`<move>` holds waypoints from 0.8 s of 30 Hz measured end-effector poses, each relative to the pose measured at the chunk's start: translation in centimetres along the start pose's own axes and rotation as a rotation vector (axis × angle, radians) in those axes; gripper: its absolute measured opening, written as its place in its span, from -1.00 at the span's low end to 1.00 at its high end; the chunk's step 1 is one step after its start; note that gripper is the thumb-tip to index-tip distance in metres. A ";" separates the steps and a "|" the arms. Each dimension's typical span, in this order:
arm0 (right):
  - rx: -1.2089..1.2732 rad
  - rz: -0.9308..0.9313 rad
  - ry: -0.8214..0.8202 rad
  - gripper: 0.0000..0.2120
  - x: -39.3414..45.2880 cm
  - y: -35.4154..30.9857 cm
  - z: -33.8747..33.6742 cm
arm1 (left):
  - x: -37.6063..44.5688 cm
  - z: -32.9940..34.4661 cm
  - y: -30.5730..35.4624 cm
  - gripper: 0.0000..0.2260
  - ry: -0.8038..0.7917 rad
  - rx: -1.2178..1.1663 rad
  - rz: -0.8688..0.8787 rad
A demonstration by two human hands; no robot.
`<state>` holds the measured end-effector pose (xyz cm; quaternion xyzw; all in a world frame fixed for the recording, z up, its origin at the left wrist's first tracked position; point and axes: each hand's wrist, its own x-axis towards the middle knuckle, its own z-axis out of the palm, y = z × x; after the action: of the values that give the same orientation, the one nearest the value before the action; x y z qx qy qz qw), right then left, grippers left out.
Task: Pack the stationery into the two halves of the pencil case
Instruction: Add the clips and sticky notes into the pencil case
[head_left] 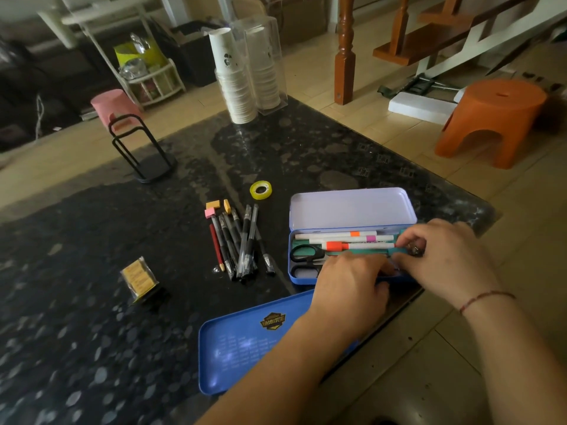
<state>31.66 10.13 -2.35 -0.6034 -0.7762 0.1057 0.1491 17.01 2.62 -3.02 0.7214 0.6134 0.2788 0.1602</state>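
My right grip pinched the green ruler, fingers curled, to bed it flat in the case; my left grip lay on the case to steady it, its fingers hidden; markers and scissors were already in; the pens waited on the counter.

Home: staircase, plastic stools.

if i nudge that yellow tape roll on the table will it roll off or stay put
The yellow tape roll lies flat on its side on the table, hole up, so a nudge would probably slide it, not roll it. The glossy tabletop may let it slip easily. It looks small and thin, so likely light.
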 end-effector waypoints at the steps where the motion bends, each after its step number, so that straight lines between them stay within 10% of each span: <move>1: 0.019 -0.003 0.011 -0.85 0.0 0.0 0.1 | -0.1 -0.3 0.0 -0.81 -0.001 0.002 0.013; 10: 0.141 -0.001 0.129 -0.88 -0.3 -1.4 0.7 | -1.5 -9.7 -6.3 -0.85 0.221 0.132 -0.149; 17: 0.184 -0.020 0.180 -0.91 -0.4 -3.8 0.3 | -10.4 -17.0 -16.0 -0.49 0.047 0.563 -0.706; 24: 0.312 -0.021 0.275 -0.92 -0.8 -5.6 -0.3 | -13.8 -18.0 -16.9 -0.88 0.360 0.378 -0.671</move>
<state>26.87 7.90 -0.19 -0.5738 -0.7289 0.1398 0.3462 -8.43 -9.48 -1.25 0.4382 0.8727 0.2153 -0.0029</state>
